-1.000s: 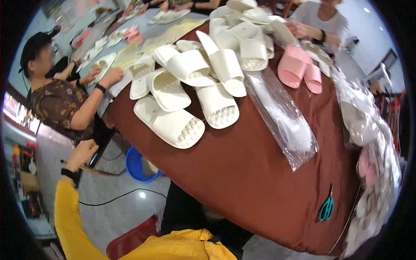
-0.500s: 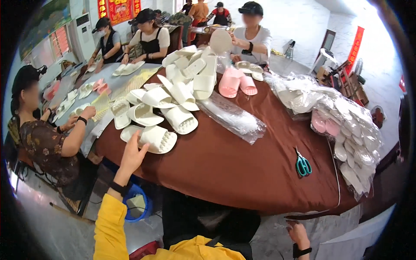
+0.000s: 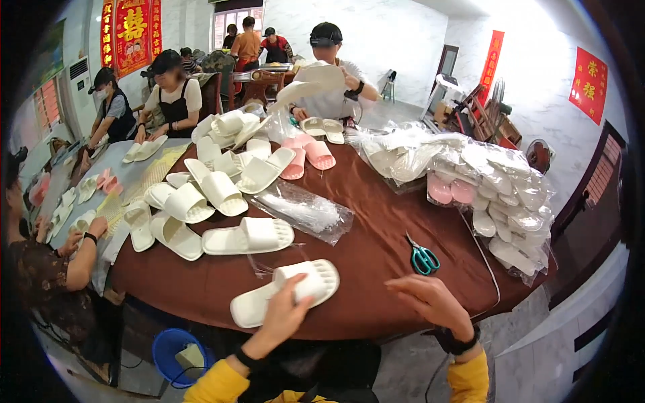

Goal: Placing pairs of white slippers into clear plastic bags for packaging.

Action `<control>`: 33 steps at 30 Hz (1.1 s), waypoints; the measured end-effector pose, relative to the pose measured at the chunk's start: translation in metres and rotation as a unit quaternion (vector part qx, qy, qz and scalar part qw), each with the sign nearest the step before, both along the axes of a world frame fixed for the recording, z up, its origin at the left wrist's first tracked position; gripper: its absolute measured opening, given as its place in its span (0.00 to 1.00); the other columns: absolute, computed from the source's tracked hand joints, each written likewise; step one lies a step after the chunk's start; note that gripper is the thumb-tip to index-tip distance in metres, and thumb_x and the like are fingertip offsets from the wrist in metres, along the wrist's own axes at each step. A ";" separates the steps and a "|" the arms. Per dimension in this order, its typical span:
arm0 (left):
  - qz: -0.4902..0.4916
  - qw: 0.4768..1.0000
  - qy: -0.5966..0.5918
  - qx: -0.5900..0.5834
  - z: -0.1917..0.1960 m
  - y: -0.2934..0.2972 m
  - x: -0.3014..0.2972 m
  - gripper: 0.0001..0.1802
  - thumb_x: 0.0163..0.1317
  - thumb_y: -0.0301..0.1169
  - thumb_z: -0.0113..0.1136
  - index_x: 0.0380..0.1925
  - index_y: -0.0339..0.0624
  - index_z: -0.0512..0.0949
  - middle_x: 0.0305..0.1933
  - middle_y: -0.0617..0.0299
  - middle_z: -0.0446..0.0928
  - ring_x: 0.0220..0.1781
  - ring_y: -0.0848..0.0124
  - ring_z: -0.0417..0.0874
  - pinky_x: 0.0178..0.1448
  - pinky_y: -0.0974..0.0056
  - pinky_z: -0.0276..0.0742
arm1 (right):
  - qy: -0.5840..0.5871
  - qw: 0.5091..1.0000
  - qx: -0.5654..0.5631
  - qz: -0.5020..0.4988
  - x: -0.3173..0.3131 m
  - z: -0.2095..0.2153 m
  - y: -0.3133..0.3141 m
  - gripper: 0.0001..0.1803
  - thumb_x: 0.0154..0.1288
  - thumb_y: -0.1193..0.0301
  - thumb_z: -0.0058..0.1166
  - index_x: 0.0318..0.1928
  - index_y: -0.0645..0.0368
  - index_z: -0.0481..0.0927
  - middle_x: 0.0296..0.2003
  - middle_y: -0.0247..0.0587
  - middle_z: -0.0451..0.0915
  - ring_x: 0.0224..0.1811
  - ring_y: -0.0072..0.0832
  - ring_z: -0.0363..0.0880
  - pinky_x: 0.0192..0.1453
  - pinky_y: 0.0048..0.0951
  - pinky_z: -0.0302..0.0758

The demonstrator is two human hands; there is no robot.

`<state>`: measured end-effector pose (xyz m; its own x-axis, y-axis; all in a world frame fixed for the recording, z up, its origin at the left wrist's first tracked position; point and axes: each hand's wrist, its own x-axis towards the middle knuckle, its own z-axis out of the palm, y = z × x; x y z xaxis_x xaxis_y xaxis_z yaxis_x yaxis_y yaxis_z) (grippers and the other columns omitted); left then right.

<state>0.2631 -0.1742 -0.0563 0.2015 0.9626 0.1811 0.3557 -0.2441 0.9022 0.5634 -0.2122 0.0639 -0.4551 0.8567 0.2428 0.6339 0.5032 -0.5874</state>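
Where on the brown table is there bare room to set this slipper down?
Bare brown cloth lies between the clear bag stack, the scissors and the right hand. The left hand holds a white slipper at the near edge. Crowded: loose slippers to the left, bagged slippers to the right.

left hand: fingers curled (seemingly gripping) | right hand: open, hovering

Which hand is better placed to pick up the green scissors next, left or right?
Right, most likely. The right hand is open and empty just below the green scissors on the brown table. The left hand is already on the white slipper at the table's near edge, farther from them.
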 end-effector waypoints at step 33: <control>0.083 0.912 0.316 0.250 -0.023 -0.025 -0.019 0.28 0.59 0.44 0.65 0.56 0.42 0.72 0.64 0.42 0.62 0.64 0.41 0.61 0.64 0.40 0.59 | 0.054 0.989 0.065 -0.120 -0.022 -0.099 0.187 0.12 0.63 0.75 0.50 0.42 0.61 0.86 0.39 0.55 0.84 0.45 0.52 0.82 0.52 0.41 0.79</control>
<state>0.2444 -0.1990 -0.0796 0.2771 0.8181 0.5039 0.8346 -0.4647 0.2956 0.5417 -0.0254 -0.0353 -0.2072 0.8955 0.3939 0.6811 0.4211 -0.5990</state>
